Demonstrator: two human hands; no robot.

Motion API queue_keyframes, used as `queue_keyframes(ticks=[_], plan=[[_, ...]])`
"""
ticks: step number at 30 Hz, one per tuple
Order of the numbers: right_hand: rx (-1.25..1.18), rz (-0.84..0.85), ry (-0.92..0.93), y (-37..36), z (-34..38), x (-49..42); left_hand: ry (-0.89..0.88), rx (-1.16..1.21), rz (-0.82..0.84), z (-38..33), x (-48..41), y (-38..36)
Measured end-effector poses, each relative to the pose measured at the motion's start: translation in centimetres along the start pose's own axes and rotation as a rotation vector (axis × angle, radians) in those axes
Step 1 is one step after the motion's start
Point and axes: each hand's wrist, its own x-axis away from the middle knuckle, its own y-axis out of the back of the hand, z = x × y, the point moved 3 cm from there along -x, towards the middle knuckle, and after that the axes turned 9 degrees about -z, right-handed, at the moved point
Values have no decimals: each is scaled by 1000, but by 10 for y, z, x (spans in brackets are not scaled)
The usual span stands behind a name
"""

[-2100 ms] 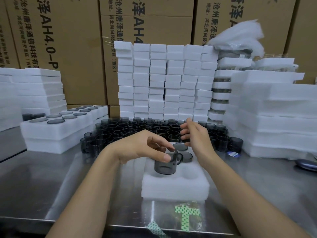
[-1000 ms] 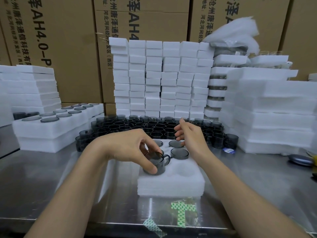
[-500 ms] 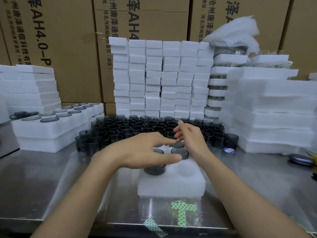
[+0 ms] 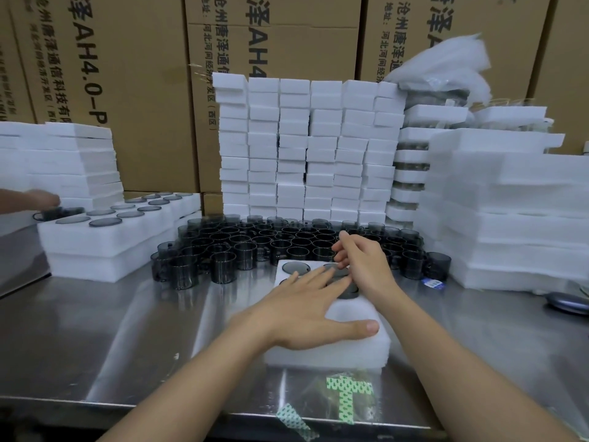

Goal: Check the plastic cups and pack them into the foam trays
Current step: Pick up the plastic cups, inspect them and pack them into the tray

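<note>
On the steel table, just before a crowd of loose dark cups, a white foam tray is pressed by the left hand, fingers straight and spread across seated cups, while the right hand is held over its far corner, fingers loosely curled, nothing grasped.

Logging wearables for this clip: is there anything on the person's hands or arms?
No. The left hand and right hand are ungloved and show no rings. Both forearms are bare, with no sleeve, watch or band in view.
</note>
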Motion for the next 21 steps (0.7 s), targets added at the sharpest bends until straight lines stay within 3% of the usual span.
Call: queue_keyframes(ticks=[7,10,14,21], plan=[[124,-88,43,7,-5,2,-23,158,-154,9,-4,4],[175,-139,-44,13,-16,-3,-26,217,-206,13,-8,2],[139,-88,-209,15,-30,-8,-20,288,-247,19,-16,1],[195,-51,-181,19,-29,-5,-21,260,-271,27,-30,2]])
